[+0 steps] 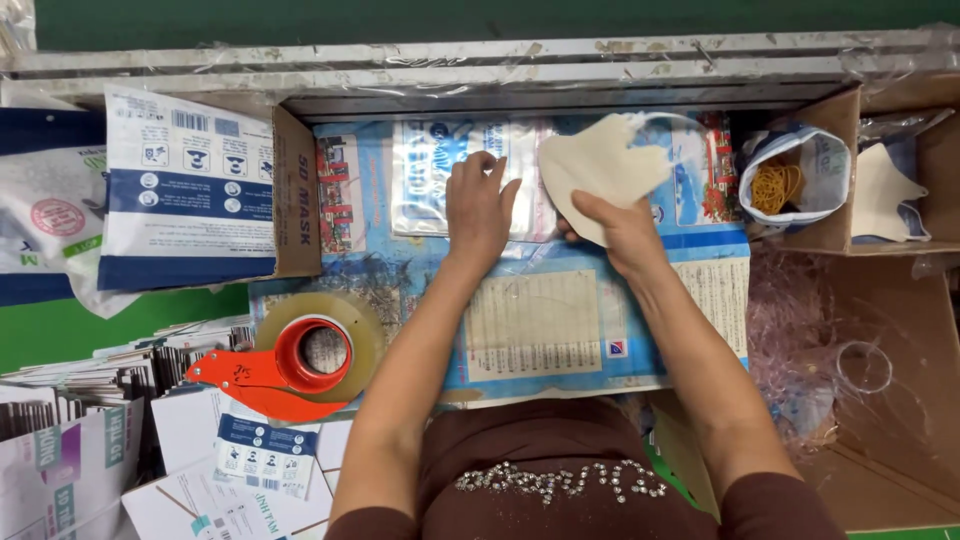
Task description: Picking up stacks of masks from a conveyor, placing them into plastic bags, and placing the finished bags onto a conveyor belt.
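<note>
My left hand (478,206) lies flat, fingers spread, on a clear plastic pouch (440,180) with blue print that rests on the blue printed work surface (540,320). My right hand (622,228) grips a cream-coloured folded face mask (598,165) by its lower edge, holding it just right of the pouch. The mask's ear loop arcs up toward the top right.
A red tape dispenser with a clear tape roll (300,360) sits at the left. A cardboard box of mask packets (190,195) stands at upper left. A bag of rubber bands (785,185) and more masks (885,190) fill the box at right. Flat cartons (90,440) pile lower left.
</note>
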